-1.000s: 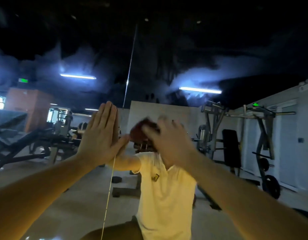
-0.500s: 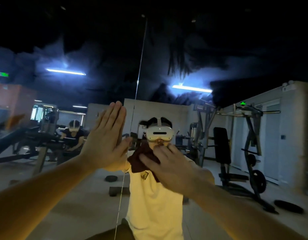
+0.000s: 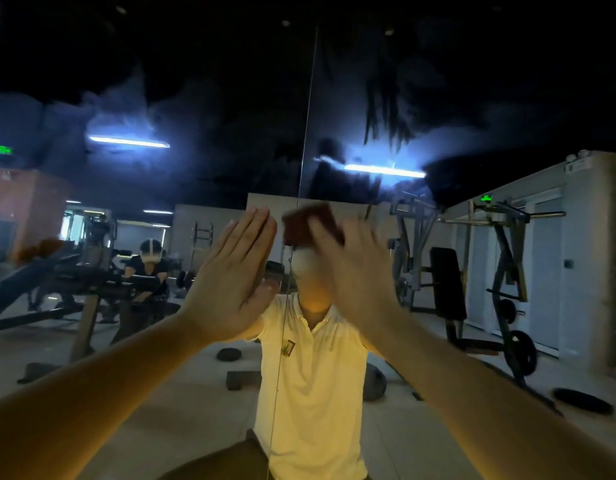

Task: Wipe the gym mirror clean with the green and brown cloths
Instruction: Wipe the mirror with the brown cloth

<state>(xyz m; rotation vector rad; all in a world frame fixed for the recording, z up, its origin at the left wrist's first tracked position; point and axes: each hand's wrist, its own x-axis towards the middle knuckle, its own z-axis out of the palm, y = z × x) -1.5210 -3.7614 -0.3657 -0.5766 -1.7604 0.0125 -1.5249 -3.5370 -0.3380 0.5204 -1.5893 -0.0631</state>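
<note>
The left hand (image 3: 227, 282) lies flat on the mirror (image 3: 438, 98), fingers straight, likely bracing; the right hand (image 3: 351, 271), blurred, presses the brown cloth (image 3: 306, 223) to the glass beside the seam (image 3: 305, 133), fingers seemingly spread; green cloth unseen

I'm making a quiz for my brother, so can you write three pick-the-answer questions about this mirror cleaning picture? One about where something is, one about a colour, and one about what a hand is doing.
1. Where is the cloth?
A) in a bucket
B) against the mirror, under the right hand
C) on a shelf

2. What colour is that cloth?
A) green
B) white
C) brown

3. How is the left hand?
A) flat on the mirror, fingers straight
B) curled in a fist
C) holding a second cloth

Answers:
1 B, the right hand's fingers press the cloth to the glass.
2 C, it looks reddish brown.
3 A, its palm lies on the mirror and holds nothing.
</note>
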